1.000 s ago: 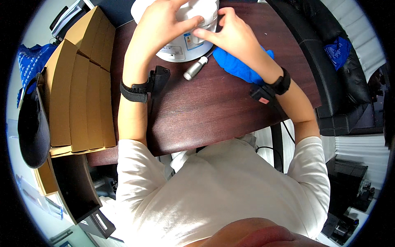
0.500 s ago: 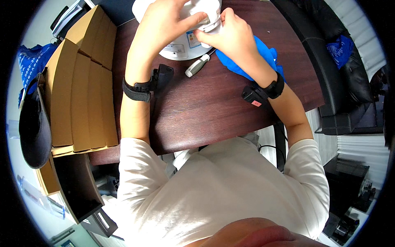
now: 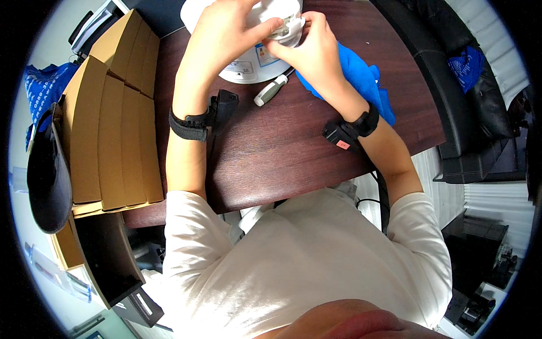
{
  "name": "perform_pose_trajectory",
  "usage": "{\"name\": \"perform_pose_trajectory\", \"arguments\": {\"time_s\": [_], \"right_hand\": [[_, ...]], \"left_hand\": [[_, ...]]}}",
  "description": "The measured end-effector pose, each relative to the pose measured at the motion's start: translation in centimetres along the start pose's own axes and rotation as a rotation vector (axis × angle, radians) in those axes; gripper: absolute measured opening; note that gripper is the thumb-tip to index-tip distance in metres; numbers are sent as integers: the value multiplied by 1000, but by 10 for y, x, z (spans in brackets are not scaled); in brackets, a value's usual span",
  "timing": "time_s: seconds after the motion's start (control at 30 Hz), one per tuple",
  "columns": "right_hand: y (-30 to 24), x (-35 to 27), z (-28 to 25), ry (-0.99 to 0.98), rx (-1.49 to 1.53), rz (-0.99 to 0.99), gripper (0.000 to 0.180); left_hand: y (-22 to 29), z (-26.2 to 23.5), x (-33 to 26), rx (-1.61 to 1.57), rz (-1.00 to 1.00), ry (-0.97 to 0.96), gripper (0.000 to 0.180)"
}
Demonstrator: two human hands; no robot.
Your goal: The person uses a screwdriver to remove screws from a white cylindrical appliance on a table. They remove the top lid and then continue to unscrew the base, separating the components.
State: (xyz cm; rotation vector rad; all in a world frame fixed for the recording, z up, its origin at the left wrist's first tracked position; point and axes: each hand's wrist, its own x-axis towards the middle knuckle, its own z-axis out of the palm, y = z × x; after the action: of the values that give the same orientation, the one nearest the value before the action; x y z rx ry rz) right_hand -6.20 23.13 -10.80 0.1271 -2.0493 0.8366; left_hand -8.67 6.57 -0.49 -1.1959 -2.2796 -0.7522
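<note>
A rounded white appliance with printed labels stands at the far edge of the table, partly cut off by the picture's top. My left hand lies over its left side and grips it, the thumb reaching across; the other fingertips are out of sight. At the appliance's right side, my right hand closes thumb and fingers around a small white part, beside which a greyish, metal-looking piece shows. Just below the appliance lies a screwdriver with a grey and white handle. A blue cloth is bunched under my right forearm.
Brown cardboard boxes line the left of the dark wooden table, a black cap hanging beside them. A black sofa with a blue bag stands on the right. Black devices are strapped to both wrists.
My right hand and forearm have shifted a little to the left, uncovering more of the blue cloth. More of the greyish piece shows by the white part. My left hand stays in place.
</note>
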Motion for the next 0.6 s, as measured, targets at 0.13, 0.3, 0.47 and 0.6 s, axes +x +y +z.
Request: {"name": "perform_pose_trajectory", "arguments": {"time_s": [0.13, 0.3, 0.47, 0.6], "right_hand": [[12, -2, -20, -119, 296, 99, 67], [75, 12, -91, -158, 804, 555, 41], [167, 23, -163, -131, 724, 818, 57], [238, 24, -195, -217, 651, 1049, 51]], "left_hand": [[2, -2, -2, -33, -42, -26, 46], [1, 1, -3, 47, 7, -2, 47], [5, 2, 0, -21, -78, -25, 48], [-15, 19, -3, 191, 71, 78, 45]]}}
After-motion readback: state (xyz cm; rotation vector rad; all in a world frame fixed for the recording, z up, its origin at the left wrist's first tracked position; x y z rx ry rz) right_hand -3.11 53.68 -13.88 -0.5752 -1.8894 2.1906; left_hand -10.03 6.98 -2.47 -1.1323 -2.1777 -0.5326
